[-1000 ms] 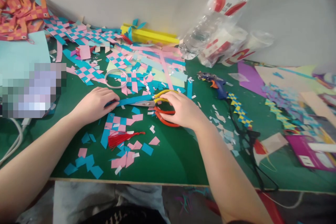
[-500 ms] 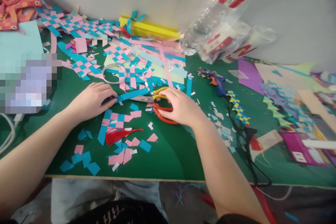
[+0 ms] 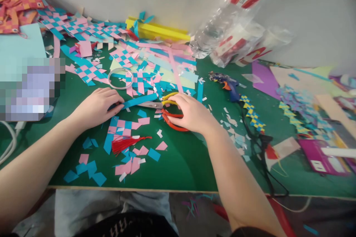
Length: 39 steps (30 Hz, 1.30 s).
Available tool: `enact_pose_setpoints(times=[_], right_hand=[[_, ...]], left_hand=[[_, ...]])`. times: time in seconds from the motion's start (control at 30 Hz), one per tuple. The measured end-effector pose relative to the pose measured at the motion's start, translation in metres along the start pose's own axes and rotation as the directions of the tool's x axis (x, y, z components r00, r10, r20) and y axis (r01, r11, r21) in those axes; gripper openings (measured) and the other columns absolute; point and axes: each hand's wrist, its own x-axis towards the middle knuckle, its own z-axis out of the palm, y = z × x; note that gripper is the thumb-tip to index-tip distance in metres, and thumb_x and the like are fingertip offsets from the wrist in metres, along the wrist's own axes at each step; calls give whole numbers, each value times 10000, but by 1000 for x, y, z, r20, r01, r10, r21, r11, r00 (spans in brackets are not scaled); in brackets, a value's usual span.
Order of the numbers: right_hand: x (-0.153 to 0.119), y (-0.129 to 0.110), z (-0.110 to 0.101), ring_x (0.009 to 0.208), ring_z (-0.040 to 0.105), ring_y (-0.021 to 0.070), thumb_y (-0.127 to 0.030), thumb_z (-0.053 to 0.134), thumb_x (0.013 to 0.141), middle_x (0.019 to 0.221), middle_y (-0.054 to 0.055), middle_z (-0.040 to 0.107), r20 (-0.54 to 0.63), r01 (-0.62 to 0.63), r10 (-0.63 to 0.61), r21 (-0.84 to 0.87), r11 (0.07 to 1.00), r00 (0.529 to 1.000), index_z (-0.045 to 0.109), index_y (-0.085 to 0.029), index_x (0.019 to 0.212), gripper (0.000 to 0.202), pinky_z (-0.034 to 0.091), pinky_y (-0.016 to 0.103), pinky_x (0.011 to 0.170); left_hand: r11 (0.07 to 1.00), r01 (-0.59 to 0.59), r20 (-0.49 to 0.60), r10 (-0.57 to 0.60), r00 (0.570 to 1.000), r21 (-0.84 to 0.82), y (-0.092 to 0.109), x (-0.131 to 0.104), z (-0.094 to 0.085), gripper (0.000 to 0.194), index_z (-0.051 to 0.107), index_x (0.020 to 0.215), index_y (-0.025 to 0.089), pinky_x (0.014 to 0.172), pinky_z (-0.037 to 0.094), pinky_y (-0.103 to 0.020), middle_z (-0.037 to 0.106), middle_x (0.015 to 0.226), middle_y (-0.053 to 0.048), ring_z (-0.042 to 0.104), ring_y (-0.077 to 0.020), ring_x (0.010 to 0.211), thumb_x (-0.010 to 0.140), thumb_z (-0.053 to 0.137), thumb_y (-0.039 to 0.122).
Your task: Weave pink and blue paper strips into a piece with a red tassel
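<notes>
My left hand (image 3: 101, 105) pinches the near end of a blue paper strip (image 3: 140, 100), which points to the right. My right hand (image 3: 193, 114) has its thumb and fingers in the loops of a pair of scissors (image 3: 166, 108) with one yellow and one red handle. The scissor blades point left and lie along the lower edge of the strip; whether they touch it I cannot tell. Just below my left hand lies a woven pink and blue paper piece (image 3: 120, 127), with a red tassel (image 3: 125, 144) against it. Blue and pink paper scraps (image 3: 91, 168) are scattered near it.
A roll of clear tape (image 3: 120, 79) lies beyond my left hand. Woven paper fish (image 3: 83, 27) pile at the back. A blue glue gun (image 3: 229, 85) and its black cord are on the right. A bagged bottle and cups (image 3: 236, 40) lean on the wall. A phone (image 3: 32, 90) is at left.
</notes>
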Motion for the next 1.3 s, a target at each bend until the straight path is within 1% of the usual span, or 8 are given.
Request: enact_pose_setpoints(times=[0.33, 0.57, 0.83, 1.07, 1.3], right_hand=[[1, -2, -1, 1151, 601, 295, -414, 598, 828, 1243, 115, 633, -1, -13, 13, 7, 1000, 1000, 586, -203, 1128, 367, 512, 493, 976], [0, -2, -1, 1145, 605, 309, -416, 591, 829, 1243, 117, 630, -3, -11, 11, -23, 1000, 1000, 580, -217, 1133, 363, 519, 521, 954], [0, -2, -1, 1157, 600, 316, -420, 588, 832, 1243, 124, 630, 6, -13, 13, -38, 999, 1000, 579, -208, 1129, 364, 520, 520, 952], [1, -3, -2, 1161, 597, 302, -396, 594, 826, 1256, 119, 626, 6, -16, 16, -7, 1000, 1000, 580, -202, 1122, 354, 517, 505, 968], [0, -2, -1, 1168, 595, 298, -394, 603, 822, 1264, 111, 626, -1, -18, 18, 4, 1000, 1000, 584, -213, 1125, 354, 516, 506, 974]], left_hand=[[1000, 24, 20, -24, 1000, -13, 0, 0, -1, 366, 670, 1006, 188, 865, 462, -381, 680, 971, -69, 626, -224, 924, 985, 372, 400], [1000, 29, 36, -28, 999, -8, 1, 0, -2, 360, 667, 1013, 187, 863, 466, -380, 682, 985, -75, 626, -227, 937, 986, 375, 395], [999, 33, 47, -33, 998, -5, 3, 1, -4, 355, 663, 1006, 179, 853, 471, -385, 685, 984, -82, 630, -231, 932, 983, 374, 383], [1000, 26, 31, -26, 999, -8, 2, 1, -3, 366, 666, 998, 173, 842, 475, -396, 686, 973, -85, 635, -237, 926, 983, 368, 386], [999, 45, 44, -45, 998, -17, 3, 1, -2, 365, 669, 1007, 186, 867, 475, -389, 688, 985, -82, 633, -233, 947, 981, 376, 401]])
